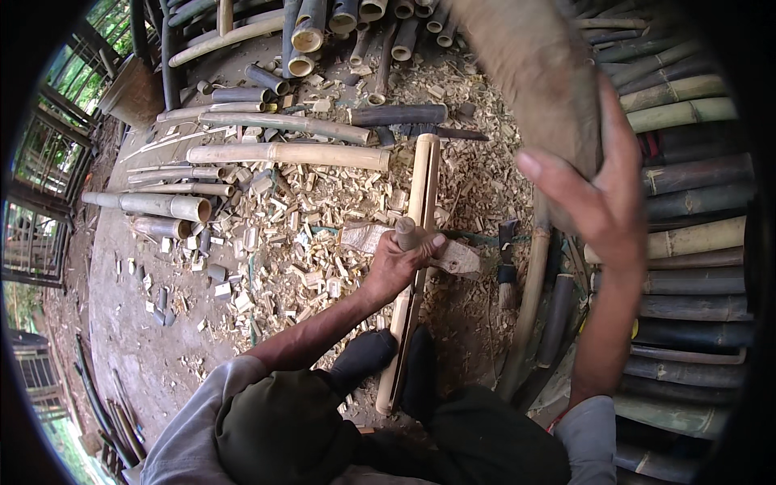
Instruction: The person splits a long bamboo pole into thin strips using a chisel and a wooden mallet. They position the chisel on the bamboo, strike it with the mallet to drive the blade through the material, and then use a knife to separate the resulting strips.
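Note:
My left hand [394, 273] is closed round a short round wooden handle [407, 233], whose end points up. Whatever is below the grip is hidden. Under that fist lies a pale bamboo pole [423, 174] with a long slot along it, running from between my feet away from me. It crosses a pale, rough-hewn wooden block [457, 257] that sticks out on both sides. Raised high at the right, my right hand [608, 190] grips a thick, brown wooden club [537, 73], blurred by motion; the thumb shows and the fingers are mostly behind the wood.
Wood chips [299, 242] cover the ground around the block. Cut bamboo lengths [287, 155] lie at the left, with dark bamboo poles [695, 283] stacked at the right. A brush-like tool [507, 275] lies right of the block. A bucket [131, 93] stands far left.

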The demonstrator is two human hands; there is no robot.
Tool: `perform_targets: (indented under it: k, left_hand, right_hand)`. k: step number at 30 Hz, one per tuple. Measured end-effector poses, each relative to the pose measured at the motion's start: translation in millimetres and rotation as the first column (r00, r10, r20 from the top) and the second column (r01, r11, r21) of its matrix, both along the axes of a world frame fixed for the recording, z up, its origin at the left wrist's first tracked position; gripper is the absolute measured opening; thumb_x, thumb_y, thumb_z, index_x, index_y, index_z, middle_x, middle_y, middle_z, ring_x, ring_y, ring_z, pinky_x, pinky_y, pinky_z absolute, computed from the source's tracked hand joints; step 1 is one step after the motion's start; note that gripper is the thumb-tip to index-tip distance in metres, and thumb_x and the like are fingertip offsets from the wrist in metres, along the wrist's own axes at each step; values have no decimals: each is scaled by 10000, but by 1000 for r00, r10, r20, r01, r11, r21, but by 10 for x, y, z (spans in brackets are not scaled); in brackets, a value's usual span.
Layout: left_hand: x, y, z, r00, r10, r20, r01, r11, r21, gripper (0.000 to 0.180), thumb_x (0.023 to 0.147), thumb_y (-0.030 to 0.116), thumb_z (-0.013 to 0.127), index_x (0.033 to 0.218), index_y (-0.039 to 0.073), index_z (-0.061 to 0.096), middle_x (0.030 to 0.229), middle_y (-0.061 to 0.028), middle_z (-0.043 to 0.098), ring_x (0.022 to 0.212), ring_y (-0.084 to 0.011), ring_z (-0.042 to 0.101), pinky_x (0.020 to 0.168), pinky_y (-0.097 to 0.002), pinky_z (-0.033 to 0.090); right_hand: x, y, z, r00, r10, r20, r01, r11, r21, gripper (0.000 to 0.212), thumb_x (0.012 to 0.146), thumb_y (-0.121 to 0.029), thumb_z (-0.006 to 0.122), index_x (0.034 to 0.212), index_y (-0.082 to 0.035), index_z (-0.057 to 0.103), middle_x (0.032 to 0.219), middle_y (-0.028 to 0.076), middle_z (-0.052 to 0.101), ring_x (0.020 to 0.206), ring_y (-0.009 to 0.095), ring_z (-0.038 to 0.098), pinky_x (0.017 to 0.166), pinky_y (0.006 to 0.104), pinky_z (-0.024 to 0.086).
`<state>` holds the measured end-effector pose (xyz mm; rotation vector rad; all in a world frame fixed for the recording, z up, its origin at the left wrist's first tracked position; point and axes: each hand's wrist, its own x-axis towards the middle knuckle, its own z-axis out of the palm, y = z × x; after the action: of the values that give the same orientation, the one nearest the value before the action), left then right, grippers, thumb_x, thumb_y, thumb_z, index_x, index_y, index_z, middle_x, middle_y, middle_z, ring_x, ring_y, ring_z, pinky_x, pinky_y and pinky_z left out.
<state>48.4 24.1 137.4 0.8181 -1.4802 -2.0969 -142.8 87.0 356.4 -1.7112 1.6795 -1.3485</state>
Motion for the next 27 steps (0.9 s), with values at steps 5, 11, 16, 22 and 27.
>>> perform_targets:
  k: [5, 11, 16, 22, 27]
  left_hand:
    - [-67, 63, -76, 990, 29, -135, -26, 999, 27, 323, 984, 326, 720, 841, 36, 706, 747, -11, 668, 685, -84, 590, 628, -274, 484]
    - [-63, 41, -5, 998, -37, -60, 33, 997, -70, 350, 994, 335, 707, 832, 25, 702, 682, 4, 603, 641, -82, 526, 567, -272, 400]
    - [6, -25, -114, 999, -52, -15, 50, 994, -97, 251, 1009, 254, 685, 929, 18, 711, 775, -1, 651, 705, -84, 568, 604, -281, 454]
    - [48, 112, -303, 990, -41, -134, 32, 997, -70, 168, 1022, 148, 657, 1113, 10, 689, 947, -1, 698, 816, -82, 610, 693, -284, 521]
    - [-24, 66, -122, 995, -96, 13, 97, 993, -72, 267, 1016, 244, 679, 874, 19, 693, 698, -11, 609, 645, -73, 547, 555, -285, 477]
  right_hand:
    - [167, -50, -627, 897, 374, -237, -112, 709, 697, 785, 720, -123, 751, 1416, 32, 422, 1183, 255, 670, 995, 383, 711, 944, 460, 556]
    - [-62, 82, -41, 972, 125, -201, -79, 971, 225, 697, 763, -112, 723, 1395, -10, 449, 1130, 227, 667, 976, 341, 701, 865, 437, 580]
    - [190, 88, -422, 956, 199, -215, -15, 768, 641, 771, 773, -190, 743, 1420, 43, 396, 1227, 279, 630, 1095, 381, 666, 916, 438, 551]
    - [157, 203, -664, 915, 264, -306, -29, 798, 602, 695, 755, -128, 748, 1346, 18, 414, 1072, 248, 682, 917, 372, 720, 825, 466, 594]
    - [-4, 222, -454, 978, 80, -194, -73, 997, 40, 720, 776, -125, 750, 1387, 7, 393, 1079, 229, 688, 908, 341, 723, 803, 462, 599]
